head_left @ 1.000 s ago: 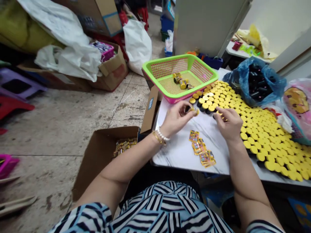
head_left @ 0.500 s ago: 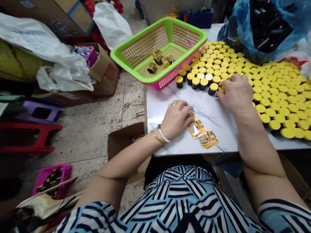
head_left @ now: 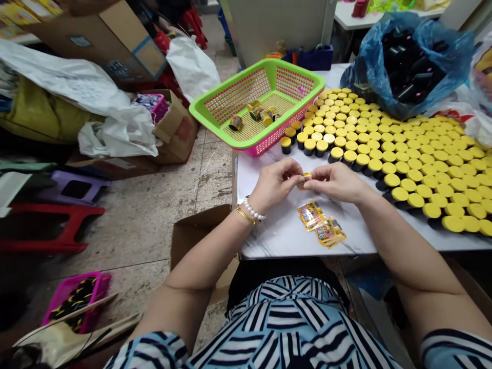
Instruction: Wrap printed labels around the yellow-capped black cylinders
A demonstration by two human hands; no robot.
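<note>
My left hand and my right hand meet over the near part of the white table, fingertips pinched together. Between them is a small yellow printed label; whether a jar is behind it is hidden by the fingers. Two overlapping piles of yellow printed labels lie on the table just below the hands, a left pile and a right pile. Beyond my right hand stand many black jars with yellow lids, packed in rows.
A green and pink basket at the table's far left holds several labelled jars. A blue plastic bag of black jars stands at the back right. An open cardboard box is below the table's left edge. Stools and boxes crowd the floor at left.
My right hand has come from the yellow-lidded jars to meet my left hand. The left hand has lifted off the label pile with a label. The view has tilted up slightly.
</note>
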